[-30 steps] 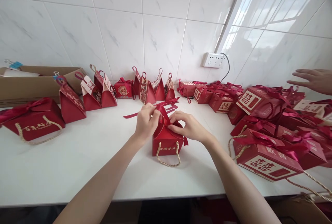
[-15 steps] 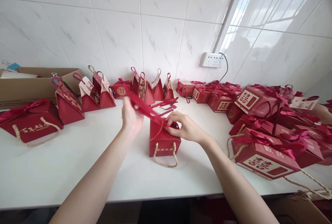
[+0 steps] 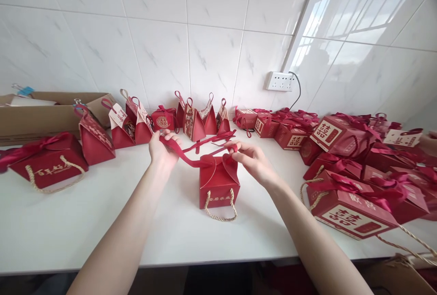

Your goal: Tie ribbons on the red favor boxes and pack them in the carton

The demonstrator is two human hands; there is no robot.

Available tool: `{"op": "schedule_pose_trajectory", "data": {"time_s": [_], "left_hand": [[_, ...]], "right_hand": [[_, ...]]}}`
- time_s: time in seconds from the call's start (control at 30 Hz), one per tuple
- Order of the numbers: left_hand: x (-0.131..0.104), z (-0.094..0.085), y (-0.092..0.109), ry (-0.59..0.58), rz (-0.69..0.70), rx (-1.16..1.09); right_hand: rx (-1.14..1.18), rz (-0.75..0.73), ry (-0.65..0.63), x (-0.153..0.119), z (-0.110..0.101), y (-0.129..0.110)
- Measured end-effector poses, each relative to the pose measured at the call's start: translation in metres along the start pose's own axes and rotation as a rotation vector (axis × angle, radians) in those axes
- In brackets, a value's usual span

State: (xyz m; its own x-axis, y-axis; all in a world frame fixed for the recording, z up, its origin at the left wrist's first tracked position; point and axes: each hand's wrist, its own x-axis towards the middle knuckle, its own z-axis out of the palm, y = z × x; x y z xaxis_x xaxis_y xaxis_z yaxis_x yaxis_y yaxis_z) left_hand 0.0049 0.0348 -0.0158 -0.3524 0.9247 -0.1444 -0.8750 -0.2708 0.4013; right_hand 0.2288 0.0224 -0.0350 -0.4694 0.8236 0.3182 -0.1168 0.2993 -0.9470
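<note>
Both grips hold red ribbon (image 3: 194, 163): left hand (image 3: 164, 150) at ten o'clock from the little box (image 3: 217, 182) on the surface (image 3: 180, 229), right hand (image 3: 254, 160) at two, just lifted higher, so the ribbon looks untied.

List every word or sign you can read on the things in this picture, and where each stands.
"安居乐业": front of the middle box.
"百年好合": front of the far-left box; last character partly covered.
"囍": pale panels on the large front-right box, the box stacked behind it, and smaller boxes near the wall socket.
Too small or blurred: print on the peaked boxes.
</note>
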Motion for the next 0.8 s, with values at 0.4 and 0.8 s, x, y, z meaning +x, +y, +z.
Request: {"op": "schedule_pose_trajectory", "data": {"time_s": [0.4,0.8], "left_hand": [[-0.002,0.004,0.021,-0.024,0.162,0.145],[-0.026,0.08,0.013,-0.485,0.337,0.776]], "right_hand": [[0.468,-0.184,0.401,0.009,-0.022,-0.019],[-0.367,-0.189,0.208,0.035,-0.011,-0.105]]}}
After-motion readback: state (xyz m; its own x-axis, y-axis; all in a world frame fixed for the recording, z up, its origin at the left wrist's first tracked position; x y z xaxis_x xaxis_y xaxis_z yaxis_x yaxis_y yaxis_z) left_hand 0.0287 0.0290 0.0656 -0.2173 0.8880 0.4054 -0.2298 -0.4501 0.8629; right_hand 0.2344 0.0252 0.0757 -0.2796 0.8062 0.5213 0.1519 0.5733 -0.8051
